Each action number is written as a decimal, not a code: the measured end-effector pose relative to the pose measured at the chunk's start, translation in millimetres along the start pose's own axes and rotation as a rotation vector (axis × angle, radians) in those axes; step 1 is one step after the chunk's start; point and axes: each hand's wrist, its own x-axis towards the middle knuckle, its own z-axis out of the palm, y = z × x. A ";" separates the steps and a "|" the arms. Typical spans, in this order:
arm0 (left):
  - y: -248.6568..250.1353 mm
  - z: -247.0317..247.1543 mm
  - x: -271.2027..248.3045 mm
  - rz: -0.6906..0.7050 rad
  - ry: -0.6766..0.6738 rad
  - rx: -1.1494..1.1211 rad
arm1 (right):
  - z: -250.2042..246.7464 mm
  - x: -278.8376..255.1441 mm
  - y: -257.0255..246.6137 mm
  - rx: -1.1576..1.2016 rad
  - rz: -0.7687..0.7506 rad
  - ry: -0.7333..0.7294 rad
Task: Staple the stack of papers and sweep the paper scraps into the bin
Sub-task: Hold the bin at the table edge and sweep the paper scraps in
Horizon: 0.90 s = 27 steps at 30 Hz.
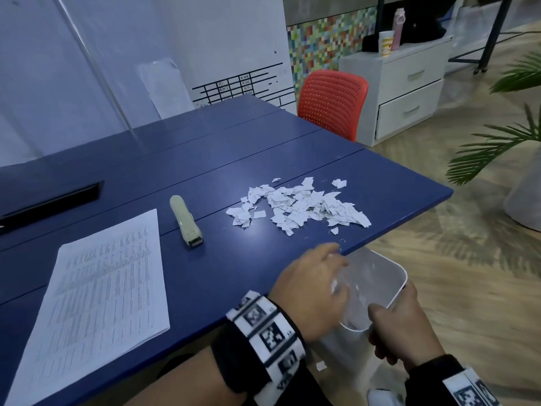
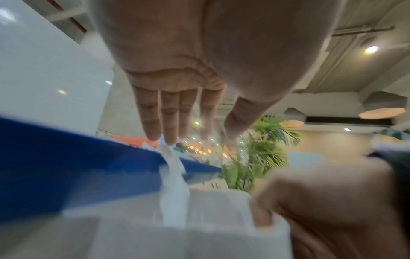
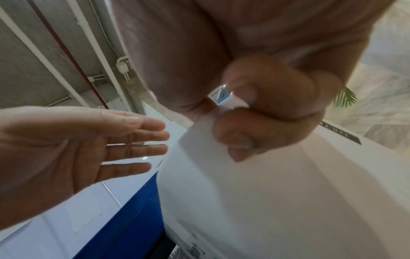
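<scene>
A pile of torn paper scraps (image 1: 298,208) lies near the right edge of the blue table (image 1: 205,276). My left hand (image 1: 336,276) is open with straight fingers at the table's near edge, above the white bin (image 1: 393,275). Blurred scraps (image 2: 174,184) fall from under the fingers (image 2: 168,119) toward the bin (image 2: 210,210). My right hand (image 1: 392,326) grips the bin's rim (image 3: 230,103) and holds it just below the table edge. The stack of printed papers (image 1: 99,291) lies at the near left. A cream stapler (image 1: 186,221) sits between the stack and the scraps.
A red chair (image 1: 333,101) stands at the table's far right corner, a white drawer cabinet (image 1: 409,92) behind it. A potted palm (image 1: 503,142) stands on the floor at right. One scrap (image 1: 321,366) lies on the floor under the table edge. A black slot (image 1: 52,203) crosses the table's left.
</scene>
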 end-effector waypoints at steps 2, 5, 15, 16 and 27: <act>-15.7 -20.5 12.1 -0.075 0.114 -0.041 | 0.2 1.3 -0.3 -0.008 0.003 -0.005; -51.8 -52.3 32.5 -0.230 0.172 -0.016 | 1.5 3.5 -1.2 -0.015 -0.001 -0.023; -133.1 -67.4 74.1 -0.594 -0.298 0.269 | 7.7 11.4 -6.2 -0.009 -0.004 -0.045; -132.0 -63.6 72.3 -0.591 -0.321 0.278 | 6.8 12.1 -6.1 -0.005 -0.003 -0.044; -48.9 -17.5 33.9 -0.373 -0.370 0.118 | 6.4 14.9 -4.8 0.039 0.006 -0.011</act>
